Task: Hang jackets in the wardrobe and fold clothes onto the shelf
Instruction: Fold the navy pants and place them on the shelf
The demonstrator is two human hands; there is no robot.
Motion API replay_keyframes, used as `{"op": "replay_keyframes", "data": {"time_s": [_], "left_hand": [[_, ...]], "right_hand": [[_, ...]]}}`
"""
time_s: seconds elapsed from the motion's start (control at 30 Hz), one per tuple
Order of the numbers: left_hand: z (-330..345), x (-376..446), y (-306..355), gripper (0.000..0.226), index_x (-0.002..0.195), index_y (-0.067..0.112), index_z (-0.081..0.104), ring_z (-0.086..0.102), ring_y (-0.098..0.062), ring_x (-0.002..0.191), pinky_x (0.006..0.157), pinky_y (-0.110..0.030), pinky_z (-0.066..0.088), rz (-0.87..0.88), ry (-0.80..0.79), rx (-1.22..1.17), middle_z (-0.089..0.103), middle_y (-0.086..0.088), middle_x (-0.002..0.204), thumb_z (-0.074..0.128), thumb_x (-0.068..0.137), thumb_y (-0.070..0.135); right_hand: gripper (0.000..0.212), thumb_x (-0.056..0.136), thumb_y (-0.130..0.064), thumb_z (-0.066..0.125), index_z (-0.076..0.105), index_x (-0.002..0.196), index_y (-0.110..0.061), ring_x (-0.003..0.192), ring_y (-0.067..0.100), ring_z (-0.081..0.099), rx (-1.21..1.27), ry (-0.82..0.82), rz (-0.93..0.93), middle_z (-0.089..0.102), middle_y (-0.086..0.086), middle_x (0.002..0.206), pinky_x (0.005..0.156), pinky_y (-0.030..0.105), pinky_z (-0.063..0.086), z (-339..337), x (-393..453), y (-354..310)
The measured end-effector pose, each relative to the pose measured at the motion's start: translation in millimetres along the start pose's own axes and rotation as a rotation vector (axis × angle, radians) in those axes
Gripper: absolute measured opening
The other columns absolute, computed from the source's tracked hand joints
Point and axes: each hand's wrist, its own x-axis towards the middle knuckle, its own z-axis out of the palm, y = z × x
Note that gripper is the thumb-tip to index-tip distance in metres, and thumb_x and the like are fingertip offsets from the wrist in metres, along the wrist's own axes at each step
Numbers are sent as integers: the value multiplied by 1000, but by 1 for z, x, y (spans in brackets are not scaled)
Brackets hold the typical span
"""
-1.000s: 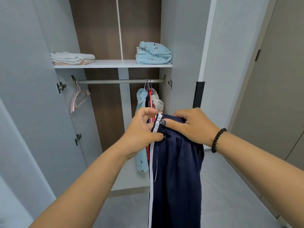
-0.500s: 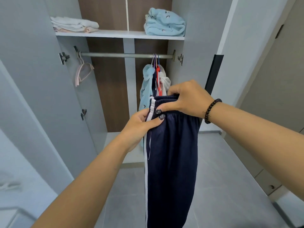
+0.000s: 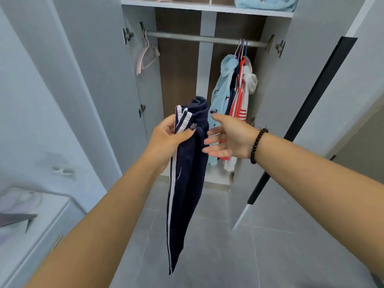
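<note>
The wardrobe stands open, jackets bunched at the rail's right end and free rail leftward to a pink hanger. The navy trousers now hang lower, before its floor edge. The left hand alone pinches their waistband; the right hand has let go, fingers spread just beside.

Illumination is even, bright and diffuse, with a cool bluish cast; no source is visible. Shadows are soft and faint, deepest within the wardrobe interior beneath the shelf. No glare is recorded on the floor tiles. Wide-angle distortion bows the wardrobe doors outward. Motion blur smears the lower left corner and softens the forearms at the frame edges.
</note>
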Motion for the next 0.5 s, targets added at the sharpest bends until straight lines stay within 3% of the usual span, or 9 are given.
{"op": "replay_keyframes", "data": {"time_s": [0.13, 0.27, 0.33, 0.4, 0.5], "left_hand": [[-32, -32, 8, 33, 112, 17, 67, 66, -24, 105, 92, -37, 54, -2, -9, 0, 71, -8, 110, 69, 80, 11], [-73, -54, 16, 40, 120, 16, 61, 64, -23, 114, 96, -36, 51, -42, -13, 35, 69, -5, 118, 68, 82, 13], [-91, -64, 17, 41, 124, 15, 59, 62, -23, 117, 97, -35, 50, -48, -46, 99, 67, -5, 122, 69, 84, 13], [-107, -73, 14, 38, 123, 18, 60, 63, -18, 115, 92, -25, 51, -52, -60, 144, 68, -1, 120, 68, 86, 10], [-131, -89, 6, 38, 119, 22, 63, 65, -13, 110, 87, -18, 51, -66, 4, 190, 70, 3, 115, 67, 87, 1]], "right_hand": [[65, 83, -64, 55, 49, 97, -1, 78, 42, 71, 148, -186, 99, 62, 26, 103, 61, 44, 60, 42, 8, 2], [62, 75, -66, 62, 57, 102, -11, 83, 44, 69, 85, -285, 95, 65, 23, 104, 61, 47, 58, 81, 19, 2], [54, 76, -56, 69, 60, 105, -11, 81, 40, 70, 13, -269, 115, 68, 20, 101, 59, 46, 58, 102, 24, 5], [40, 79, -40, 69, 61, 101, -9, 77, 36, 72, -16, -270, 142, 71, 18, 90, 59, 47, 59, 122, 33, 9], [17, 85, -19, 53, 59, 93, -5, 71, 35, 72, -81, -274, 167, 72, 16, 76, 58, 46, 60, 153, 51, 19]]}}
